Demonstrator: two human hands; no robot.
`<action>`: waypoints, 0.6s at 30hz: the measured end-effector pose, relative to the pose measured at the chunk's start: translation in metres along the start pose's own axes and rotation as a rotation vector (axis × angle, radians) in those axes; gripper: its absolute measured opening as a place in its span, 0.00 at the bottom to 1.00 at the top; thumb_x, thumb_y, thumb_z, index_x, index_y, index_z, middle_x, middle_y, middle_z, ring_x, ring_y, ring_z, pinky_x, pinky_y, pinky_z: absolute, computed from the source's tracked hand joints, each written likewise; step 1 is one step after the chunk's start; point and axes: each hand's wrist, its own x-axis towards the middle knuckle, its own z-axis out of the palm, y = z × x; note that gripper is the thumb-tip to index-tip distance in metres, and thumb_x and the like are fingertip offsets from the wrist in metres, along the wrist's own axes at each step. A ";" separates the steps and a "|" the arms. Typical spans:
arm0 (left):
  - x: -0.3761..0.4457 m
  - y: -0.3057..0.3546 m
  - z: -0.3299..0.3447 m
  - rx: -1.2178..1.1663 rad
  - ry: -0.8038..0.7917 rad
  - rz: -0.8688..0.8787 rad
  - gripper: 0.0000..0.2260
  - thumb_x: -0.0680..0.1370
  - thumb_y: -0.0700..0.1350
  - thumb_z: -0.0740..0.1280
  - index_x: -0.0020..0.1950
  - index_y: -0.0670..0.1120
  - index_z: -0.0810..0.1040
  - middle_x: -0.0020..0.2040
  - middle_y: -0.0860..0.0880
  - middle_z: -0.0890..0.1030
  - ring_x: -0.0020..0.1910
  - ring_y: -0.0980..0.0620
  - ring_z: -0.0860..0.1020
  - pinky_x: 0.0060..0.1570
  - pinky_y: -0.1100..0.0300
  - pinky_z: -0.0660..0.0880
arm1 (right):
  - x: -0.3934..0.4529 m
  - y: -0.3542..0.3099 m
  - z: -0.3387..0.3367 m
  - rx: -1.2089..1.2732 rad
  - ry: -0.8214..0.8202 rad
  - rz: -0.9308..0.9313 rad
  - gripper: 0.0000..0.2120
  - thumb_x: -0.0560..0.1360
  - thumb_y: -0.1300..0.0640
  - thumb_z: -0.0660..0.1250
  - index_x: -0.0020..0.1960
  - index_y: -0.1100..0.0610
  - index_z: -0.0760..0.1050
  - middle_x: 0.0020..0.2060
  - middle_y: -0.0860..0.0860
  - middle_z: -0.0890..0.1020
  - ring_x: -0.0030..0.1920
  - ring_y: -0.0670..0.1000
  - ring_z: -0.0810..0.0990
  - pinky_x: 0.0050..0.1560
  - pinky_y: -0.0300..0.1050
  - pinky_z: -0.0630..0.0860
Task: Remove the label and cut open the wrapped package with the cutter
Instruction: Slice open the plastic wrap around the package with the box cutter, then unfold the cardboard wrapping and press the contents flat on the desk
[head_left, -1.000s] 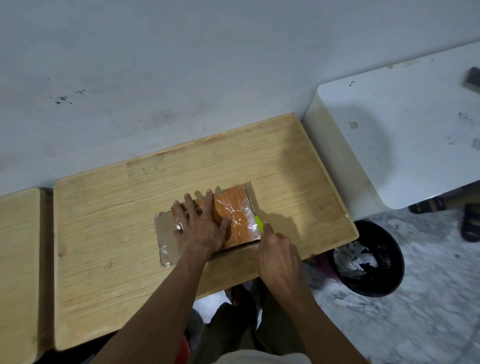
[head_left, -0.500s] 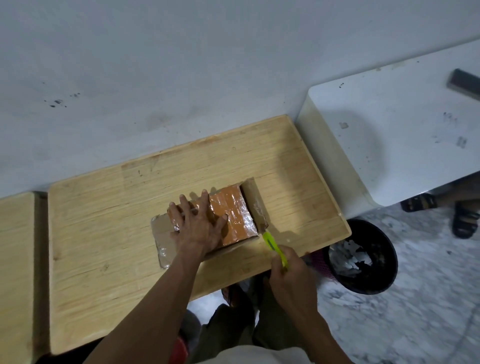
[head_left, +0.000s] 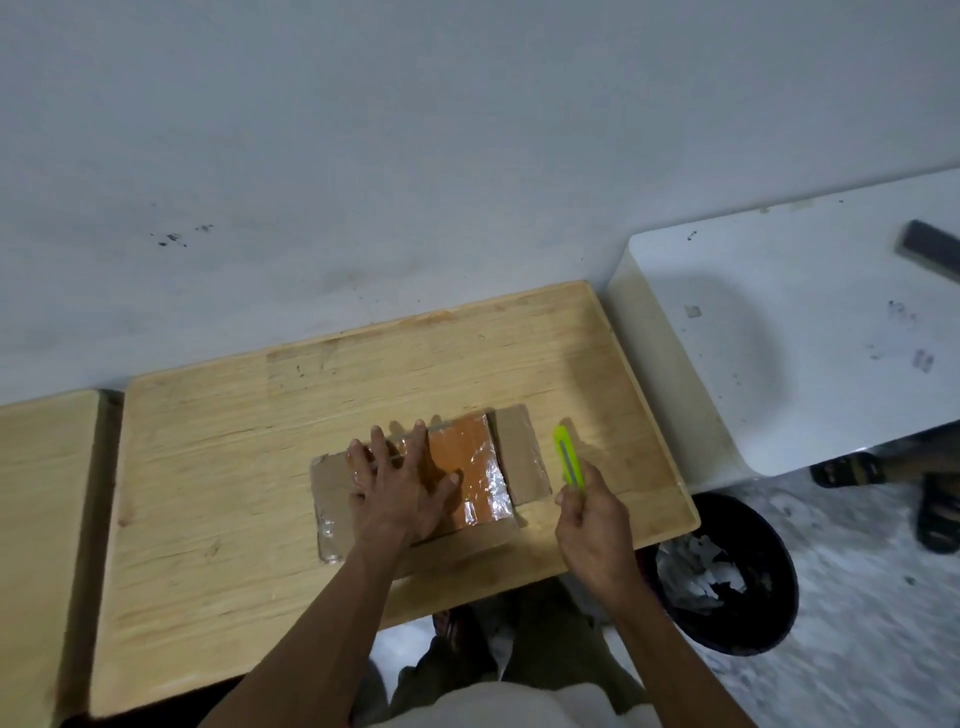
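Observation:
The wrapped package (head_left: 475, 470), an orange block under shiny clear film, lies in the middle of the wooden table (head_left: 218, 467). Brown cardboard flaps lie flat at its left end and at its right end (head_left: 522, 454). My left hand (head_left: 400, 488) presses flat on the package's left half, fingers spread. My right hand (head_left: 589, 525) is just right of the package, gripping a bright green cutter (head_left: 567, 457) that points up and away, clear of the package. I cannot see a label.
A black bin (head_left: 727, 577) with white scraps stands on the floor at the right, below the table's corner. A white table (head_left: 810, 332) with a dark bar (head_left: 932, 254) is further right. Another wooden table (head_left: 36, 519) adjoins on the left. Someone's sandalled feet (head_left: 852, 470) show under the white table.
My right hand pulled the cutter off the package's right end and lifted it to the right. The right cardboard flap has swung out and lies flat. My left hand stayed pressed on the package.

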 end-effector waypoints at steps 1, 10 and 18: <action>0.000 0.001 0.000 -0.003 0.001 -0.002 0.39 0.74 0.70 0.61 0.78 0.66 0.42 0.80 0.48 0.32 0.76 0.38 0.28 0.70 0.28 0.52 | 0.004 0.000 -0.003 0.001 -0.028 -0.012 0.20 0.82 0.62 0.56 0.73 0.55 0.66 0.43 0.55 0.82 0.37 0.51 0.80 0.34 0.34 0.73; -0.002 0.001 -0.001 0.005 0.029 -0.028 0.39 0.76 0.66 0.63 0.79 0.64 0.43 0.80 0.48 0.33 0.77 0.39 0.29 0.70 0.28 0.55 | 0.080 0.020 0.002 -0.195 0.117 0.136 0.09 0.78 0.61 0.61 0.55 0.64 0.76 0.51 0.61 0.75 0.54 0.63 0.75 0.52 0.51 0.73; -0.007 -0.014 0.005 -0.080 0.124 0.016 0.42 0.72 0.68 0.58 0.81 0.57 0.44 0.81 0.43 0.37 0.77 0.42 0.32 0.77 0.38 0.42 | 0.102 0.024 0.006 -0.427 0.097 0.184 0.09 0.76 0.53 0.67 0.50 0.58 0.77 0.49 0.60 0.81 0.53 0.63 0.78 0.47 0.52 0.75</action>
